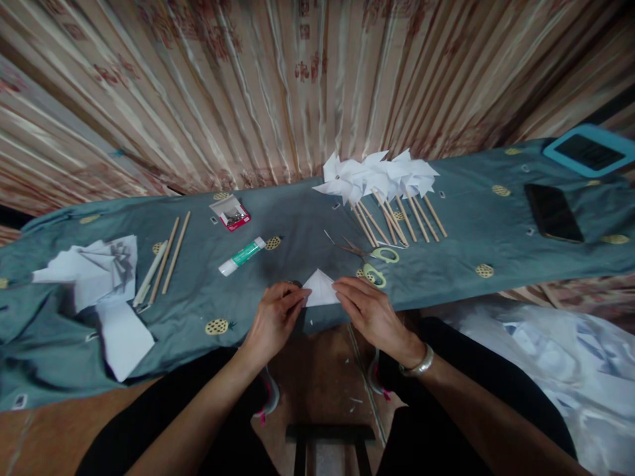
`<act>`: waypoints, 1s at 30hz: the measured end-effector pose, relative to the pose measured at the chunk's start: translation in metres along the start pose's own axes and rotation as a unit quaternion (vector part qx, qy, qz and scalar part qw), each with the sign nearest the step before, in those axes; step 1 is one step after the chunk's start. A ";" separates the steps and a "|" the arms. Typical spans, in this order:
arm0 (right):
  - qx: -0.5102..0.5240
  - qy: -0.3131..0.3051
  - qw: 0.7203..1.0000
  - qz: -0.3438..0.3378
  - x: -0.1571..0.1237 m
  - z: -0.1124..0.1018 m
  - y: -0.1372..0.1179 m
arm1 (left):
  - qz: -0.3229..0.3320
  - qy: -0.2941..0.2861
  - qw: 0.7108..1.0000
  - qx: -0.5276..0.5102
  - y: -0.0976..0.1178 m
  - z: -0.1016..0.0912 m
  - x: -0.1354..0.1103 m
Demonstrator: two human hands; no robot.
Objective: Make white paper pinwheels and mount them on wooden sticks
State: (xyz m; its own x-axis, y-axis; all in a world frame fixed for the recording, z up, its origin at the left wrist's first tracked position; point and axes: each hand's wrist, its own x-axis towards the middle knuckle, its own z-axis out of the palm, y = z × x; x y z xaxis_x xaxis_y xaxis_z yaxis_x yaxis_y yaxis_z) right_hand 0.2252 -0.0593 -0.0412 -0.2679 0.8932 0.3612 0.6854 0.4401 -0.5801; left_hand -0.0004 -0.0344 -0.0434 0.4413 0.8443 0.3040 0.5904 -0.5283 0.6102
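A white sheet of paper (320, 289), folded into a triangle with its point away from me, is between my hands at the table's near edge. My left hand (276, 316) pinches its left corner between thumb and fingers. At the right corner, my right hand (370, 311) grips the paper, fingers pressed together. Just beyond my right hand lie scissors (374, 254) with pale green handles, their blades pointing left. A green and white glue stick (243, 256) rests to the left, beyond my left hand.
Several white paper pinwheels (380, 177) on wooden sticks lie at the back. A small red-white box (231, 213) holds metal bits. On the left are loose sticks (169, 261) and paper sheets (124, 334). A phone (553, 213) and a blue-framed tablet (590, 151) lie right.
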 end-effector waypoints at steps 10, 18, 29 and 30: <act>-0.011 0.006 1.000 -0.004 0.001 0.001 0.000 | -0.001 -0.003 1.000 0.007 -0.001 0.001 0.002; -0.021 0.002 1.000 -0.004 0.003 -0.001 -0.003 | 0.006 -0.013 1.000 0.016 0.000 -0.001 0.005; -0.020 0.003 1.000 0.000 0.003 -0.001 -0.003 | 0.005 -0.023 0.999 0.031 -0.003 -0.001 0.006; -0.017 0.003 1.000 0.001 0.003 -0.001 -0.003 | 0.005 -0.021 0.999 0.031 -0.002 -0.001 0.006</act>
State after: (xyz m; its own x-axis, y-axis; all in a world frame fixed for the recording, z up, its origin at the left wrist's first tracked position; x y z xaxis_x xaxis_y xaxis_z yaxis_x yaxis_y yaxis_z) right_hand 0.2226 -0.0580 -0.0378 -0.2631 0.8934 0.3642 0.7090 0.4351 -0.5550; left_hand 0.0002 -0.0279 -0.0423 0.4751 0.8350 0.2775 0.6255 -0.5423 0.5609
